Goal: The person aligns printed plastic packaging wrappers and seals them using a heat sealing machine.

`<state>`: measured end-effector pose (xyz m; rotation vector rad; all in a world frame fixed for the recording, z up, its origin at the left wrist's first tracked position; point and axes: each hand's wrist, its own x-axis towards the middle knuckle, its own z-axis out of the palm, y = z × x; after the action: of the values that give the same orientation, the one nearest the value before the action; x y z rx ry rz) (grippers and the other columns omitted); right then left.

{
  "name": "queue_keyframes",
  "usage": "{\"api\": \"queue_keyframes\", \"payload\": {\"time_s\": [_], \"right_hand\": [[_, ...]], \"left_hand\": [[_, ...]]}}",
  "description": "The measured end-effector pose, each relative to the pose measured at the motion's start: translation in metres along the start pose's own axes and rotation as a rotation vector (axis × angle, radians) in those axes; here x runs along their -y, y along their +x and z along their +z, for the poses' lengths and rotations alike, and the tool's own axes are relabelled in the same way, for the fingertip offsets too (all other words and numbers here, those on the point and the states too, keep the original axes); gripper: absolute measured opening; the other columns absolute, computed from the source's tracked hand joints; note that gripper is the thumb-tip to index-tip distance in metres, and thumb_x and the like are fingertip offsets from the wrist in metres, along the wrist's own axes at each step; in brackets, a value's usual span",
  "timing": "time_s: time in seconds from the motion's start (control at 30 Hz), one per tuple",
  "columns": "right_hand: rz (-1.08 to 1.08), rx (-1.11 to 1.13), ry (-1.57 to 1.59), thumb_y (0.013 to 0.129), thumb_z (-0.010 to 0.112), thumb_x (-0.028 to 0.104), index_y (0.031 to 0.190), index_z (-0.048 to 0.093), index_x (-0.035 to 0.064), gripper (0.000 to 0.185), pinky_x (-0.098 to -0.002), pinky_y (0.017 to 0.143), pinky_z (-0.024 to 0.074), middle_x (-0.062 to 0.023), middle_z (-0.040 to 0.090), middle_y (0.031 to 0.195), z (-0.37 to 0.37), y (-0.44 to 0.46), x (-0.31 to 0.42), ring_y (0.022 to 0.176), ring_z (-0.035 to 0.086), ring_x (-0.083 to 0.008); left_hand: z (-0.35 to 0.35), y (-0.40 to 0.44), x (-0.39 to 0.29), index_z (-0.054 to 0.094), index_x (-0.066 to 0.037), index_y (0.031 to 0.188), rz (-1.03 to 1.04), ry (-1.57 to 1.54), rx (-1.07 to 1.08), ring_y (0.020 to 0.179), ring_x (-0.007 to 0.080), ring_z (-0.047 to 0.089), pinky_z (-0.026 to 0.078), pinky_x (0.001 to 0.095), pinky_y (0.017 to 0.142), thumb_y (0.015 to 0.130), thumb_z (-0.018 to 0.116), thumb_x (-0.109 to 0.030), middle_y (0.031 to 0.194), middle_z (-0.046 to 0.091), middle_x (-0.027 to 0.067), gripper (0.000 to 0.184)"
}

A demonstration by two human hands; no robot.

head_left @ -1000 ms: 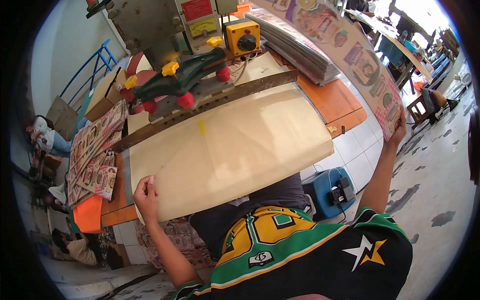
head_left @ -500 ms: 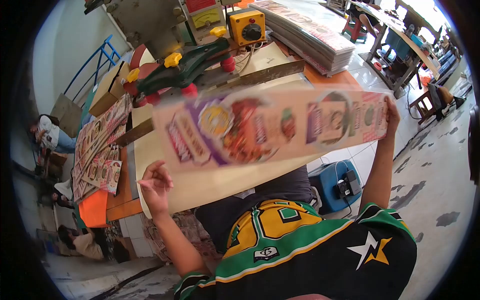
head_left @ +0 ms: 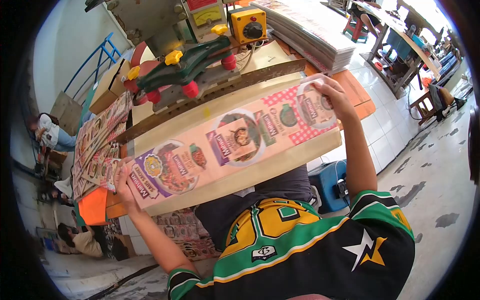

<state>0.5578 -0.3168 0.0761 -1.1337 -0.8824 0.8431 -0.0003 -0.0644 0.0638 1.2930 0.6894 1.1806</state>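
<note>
A long printed sheet (head_left: pixel 200 160) with pictures of food bowls and a red checked end spans the space between my hands. My left hand (head_left: pixel 123 186) holds its left end. At the upper right end, my right hand (head_left: pixel 332 95) grips the sheet with the fingers bent over the edge. Under the sheet lies a cream-coloured board (head_left: pixel 280 167) on the work surface. Just behind it runs a metal bar (head_left: pixel 210 95) of a machine, below a green clamp arm (head_left: pixel 185 67) with yellow knobs and red feet.
Printed sheets (head_left: pixel 102 145) lie piled at the left, by an orange cloth (head_left: pixel 93 207). A tall stack of sheets (head_left: pixel 320 42) stands behind right. A yellow control box (head_left: pixel 248 26) sits on the machine. A blue container (head_left: pixel 325 186) is beside my lap. Other people are at the far left.
The printed sheet has come from the upper right down over the cream board. My right hand has moved left with it, and my left hand has taken hold of its left end.
</note>
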Motion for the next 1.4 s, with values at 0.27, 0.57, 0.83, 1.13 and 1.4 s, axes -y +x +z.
{"api": "queue_keyframes", "payload": {"time_s": [0.27, 0.57, 0.83, 1.13, 1.4], "right_hand": [[0.102, 0.112, 0.179, 0.094, 0.06, 0.021, 0.124, 0.063, -0.0035, 0.039, -0.0267, 0.078, 0.0602, -0.0124, 0.071, 0.104, 0.028, 0.015, 0.003, 0.088, 0.073, -0.0152], [0.096, 0.179, 0.141, 0.099, 0.06, 0.019, 0.119, 0.065, 0.0014, 0.028, -0.0232, 0.075, 0.0589, -0.0077, 0.07, 0.102, 0.008, 0.03, -0.019, 0.085, 0.07, -0.0094], [0.093, 0.2, 0.074, 0.101, 0.061, 0.025, 0.122, 0.066, 0.0041, 0.03, -0.0219, 0.078, 0.0567, -0.0052, 0.071, 0.103, 0.007, 0.024, -0.018, 0.089, 0.069, -0.0072], [-0.169, 0.106, -0.401, 0.102, 0.065, 0.03, 0.105, 0.072, 0.0028, 0.029, -0.0233, 0.076, 0.0473, 0.0014, 0.068, 0.097, -0.009, 0.026, -0.011, 0.085, 0.058, -0.0051], [-0.239, 0.056, -0.338, 0.1, 0.067, 0.027, 0.103, 0.073, 0.0009, 0.027, -0.0291, 0.089, 0.0486, -0.0017, 0.072, 0.099, 0.003, 0.02, -0.012, 0.095, 0.062, -0.0105]], "left_hand": [[-0.025, 0.012, 0.023, 0.064, 0.003, 0.109, -0.057, -0.132, -0.001, 0.086, 0.0158, 0.07, 0.057, 0.029, 0.078, 0.104, 0.055, -0.022, 0.097, 0.07, 0.011, 0.027], [-0.029, 0.01, 0.022, 0.066, 0.0, 0.104, -0.076, -0.019, 0.012, 0.078, 0.0127, 0.068, 0.056, 0.0258, 0.072, 0.104, 0.058, -0.026, 0.093, 0.07, 0.0084, 0.027], [-0.054, 0.014, 0.028, 0.066, 0.001, 0.104, -0.073, 0.022, 0.088, 0.088, 0.0091, 0.061, 0.049, 0.0242, 0.083, 0.105, 0.057, -0.025, 0.096, 0.065, 0.0047, 0.027], [-0.045, 0.016, -0.008, 0.067, 0.002, 0.11, 0.244, 0.444, 0.101, 0.092, 0.0086, 0.06, 0.047, 0.0234, 0.084, 0.104, 0.061, -0.025, 0.1, 0.067, 0.002, 0.028], [-0.052, 0.014, 0.014, 0.067, 0.001, 0.103, 0.219, 0.239, 0.019, 0.095, 0.0144, 0.065, 0.051, 0.0296, 0.09, 0.099, 0.069, -0.015, 0.099, 0.068, 0.0051, 0.017]]}}
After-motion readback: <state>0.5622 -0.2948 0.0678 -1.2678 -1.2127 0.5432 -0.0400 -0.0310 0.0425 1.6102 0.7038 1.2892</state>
